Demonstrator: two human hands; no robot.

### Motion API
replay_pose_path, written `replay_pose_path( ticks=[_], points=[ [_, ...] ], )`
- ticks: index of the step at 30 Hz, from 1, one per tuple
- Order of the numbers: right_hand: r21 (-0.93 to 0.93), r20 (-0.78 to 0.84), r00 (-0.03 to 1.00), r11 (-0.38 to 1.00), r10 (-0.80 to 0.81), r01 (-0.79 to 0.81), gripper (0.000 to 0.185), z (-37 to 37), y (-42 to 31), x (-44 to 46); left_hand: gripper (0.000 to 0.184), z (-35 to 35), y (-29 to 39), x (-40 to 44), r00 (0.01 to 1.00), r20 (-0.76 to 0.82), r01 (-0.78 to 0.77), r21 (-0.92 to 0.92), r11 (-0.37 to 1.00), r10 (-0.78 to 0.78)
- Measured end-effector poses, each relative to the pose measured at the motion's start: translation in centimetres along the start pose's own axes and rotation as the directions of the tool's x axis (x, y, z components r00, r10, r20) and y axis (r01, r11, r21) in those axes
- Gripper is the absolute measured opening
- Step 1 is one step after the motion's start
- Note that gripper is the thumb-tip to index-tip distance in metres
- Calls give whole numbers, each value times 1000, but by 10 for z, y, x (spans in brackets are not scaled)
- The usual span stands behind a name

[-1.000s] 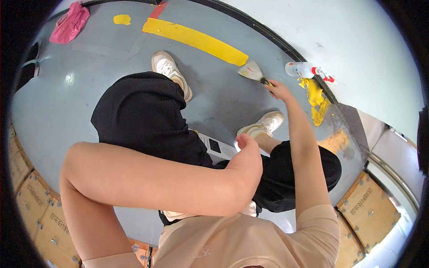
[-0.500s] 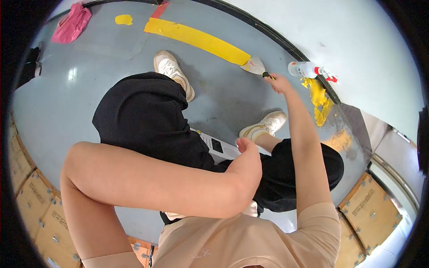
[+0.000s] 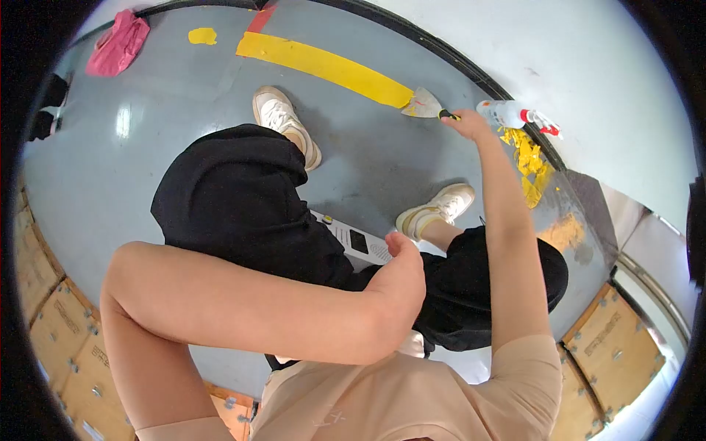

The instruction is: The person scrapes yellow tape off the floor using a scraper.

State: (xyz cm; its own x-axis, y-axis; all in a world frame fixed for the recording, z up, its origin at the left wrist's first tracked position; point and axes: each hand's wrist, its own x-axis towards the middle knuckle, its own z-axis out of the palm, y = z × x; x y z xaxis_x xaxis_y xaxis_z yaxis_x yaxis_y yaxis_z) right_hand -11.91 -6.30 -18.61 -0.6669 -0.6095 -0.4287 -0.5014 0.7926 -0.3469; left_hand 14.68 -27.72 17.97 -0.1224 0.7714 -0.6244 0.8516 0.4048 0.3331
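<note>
My right hand (image 3: 468, 125) is closed around the dark handle of a putty knife (image 3: 422, 104). The blade lies low at the floor, against the right end of a long yellow floor strip (image 3: 323, 67). A clear spray bottle (image 3: 502, 114) with a red and white trigger lies just right of that hand. My left hand (image 3: 403, 266) rests over my lap, beside a grey-white device (image 3: 362, 241) with a dark screen. Most of its fingers are hidden, and nothing shows in it.
Crumpled yellow scraps (image 3: 531, 162) lie along the black wall base on the right. A pink cloth (image 3: 119, 44) and a yellow patch (image 3: 202, 36) are at the upper left. My white shoes (image 3: 279, 110) stand on the grey floor (image 3: 353, 151). Wooden crates (image 3: 614, 331) are behind me.
My right hand and the putty knife have shifted slightly up and to the right, the blade staying by the strip's end. My left hand has drifted slightly left.
</note>
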Motion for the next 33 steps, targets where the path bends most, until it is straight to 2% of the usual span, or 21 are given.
replay_pose_path(
  ticks=[1, 4, 7, 10, 13, 16, 19, 22, 25, 28, 31, 33],
  points=[
    [-66, -82, 993, 995, -82, 76, 47, 3, 3, -2, 40, 0, 1, 0, 1000, -3, -4, 9, 1000, 4],
    [-40, 157, 980, 992, 122, -117, 58, -32, -9, -16, 40, -7, -2, 2, 1000, 24, -11, -19, 1000, 11],
    [-46, 234, 946, 974, 226, -222, 57, -23, 32, -29, 40, -3, -1, -1, 999, -12, 37, 20, 999, -37],
    [-18, 333, 908, 964, 255, -264, 56, -45, 3, -34, 41, -1, -2, 1, 999, 34, -40, -48, 998, 41],
    [-123, 113, 980, 981, 164, -150, 54, -29, -45, -8, 40, 1, 1, 3, 999, 39, 11, 6, 1000, -11],
    [-157, 25, 993, 981, 119, -114, 56, -26, -40, -8, 40, -6, -2, 0, 999, 19, -33, 36, 999, 32],
    [-150, 165, 978, 983, 129, -104, 56, -32, -19, -18, 40, -5, -2, 3, 999, 45, -5, 10, 1000, 5],
    [-64, 206, 956, 978, 206, -197, 55, -21, 12, -38, 41, -4, -3, 0, 999, 44, 4, -16, 1000, -3],
    [-34, 152, 973, 984, 176, -173, 58, -4, 8, -34, 41, -1, -1, 3, 999, 50, 16, -7, 1000, -16],
    [-176, 130, 946, 945, 298, -274, 61, -5, -61, -20, 41, -3, 0, 7, 998, 50, 26, -5, 1000, -26],
    [-100, 164, 950, 962, 267, -253, 61, 6, -54, -26, 41, -9, -2, 4, 998, 61, -27, 67, 997, 23],
    [-60, 95, 960, 965, 262, -257, 57, 18, -52, -33, 41, -7, 0, 6, 999, 34, 9, 63, 998, -11]
  ],
)
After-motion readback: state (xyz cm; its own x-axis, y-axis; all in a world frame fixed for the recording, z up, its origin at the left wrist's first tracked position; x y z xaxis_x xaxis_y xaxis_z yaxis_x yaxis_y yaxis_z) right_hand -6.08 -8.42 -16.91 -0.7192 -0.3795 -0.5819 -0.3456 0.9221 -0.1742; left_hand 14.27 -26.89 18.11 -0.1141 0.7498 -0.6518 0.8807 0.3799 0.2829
